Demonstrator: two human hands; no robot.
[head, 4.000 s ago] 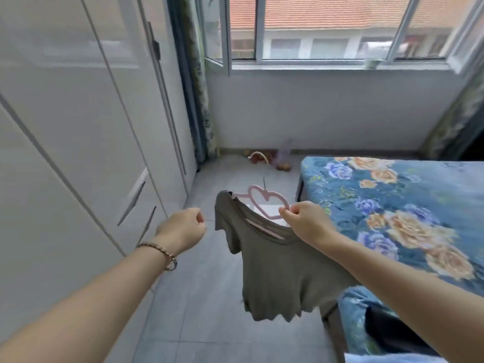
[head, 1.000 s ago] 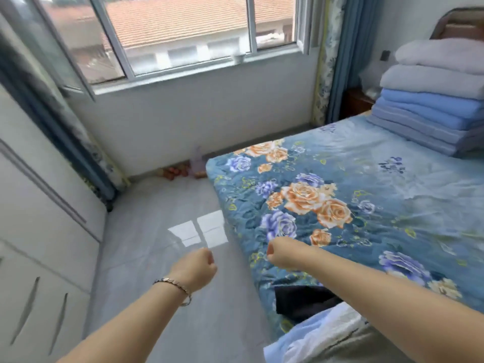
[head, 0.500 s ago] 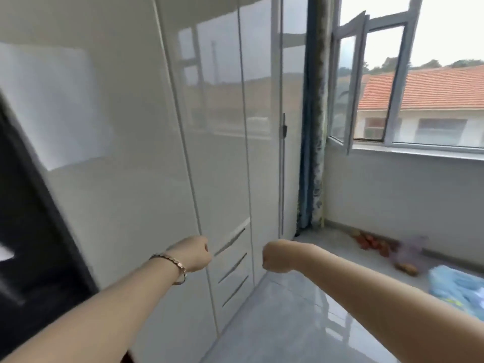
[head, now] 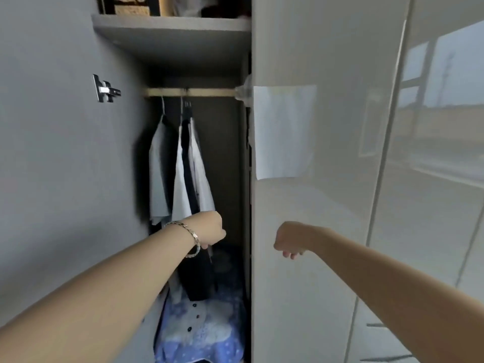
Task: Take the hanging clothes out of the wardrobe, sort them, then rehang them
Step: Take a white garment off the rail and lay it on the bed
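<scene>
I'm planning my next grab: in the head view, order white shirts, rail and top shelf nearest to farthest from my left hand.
From the left hand:
1. White shirts, hanging just above it.
2. Rail, higher up, where they hang.
3. Top shelf, above the rail.

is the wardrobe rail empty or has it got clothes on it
Not empty: pale shirts and a dark garment between them hang from the wooden rail.

White sheet of paper point(head: 284, 132) sits flat, just right of centre. Bottom centre, a blue dotted fabric point(head: 201, 328) with dark buttons lies bunched. Top edge, left: a dark box point(head: 128, 5), pale lettering, blurred.
</scene>
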